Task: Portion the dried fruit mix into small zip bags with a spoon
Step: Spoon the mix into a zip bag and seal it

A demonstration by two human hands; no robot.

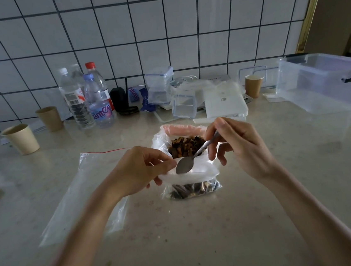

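The left hand (140, 169) pinches open the small clear zip bag (193, 181), already part-filled with dark dried fruit. The right hand (236, 148) grasps the empty metal spoon (184, 164) over it. Behind stands the stocked source bag (184, 140); another clear flat zip bag (86, 196) on the table awaits filling.

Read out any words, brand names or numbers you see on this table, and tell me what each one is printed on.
"Ganten", partly legible, on the label of the short water bottle.
Same script on a small packet behind it, cut off.
Tall bottle label: red mark and barcode, text too small to read.
White box: a faint logo, unreadable.
Blue wrapper: print too blurred.
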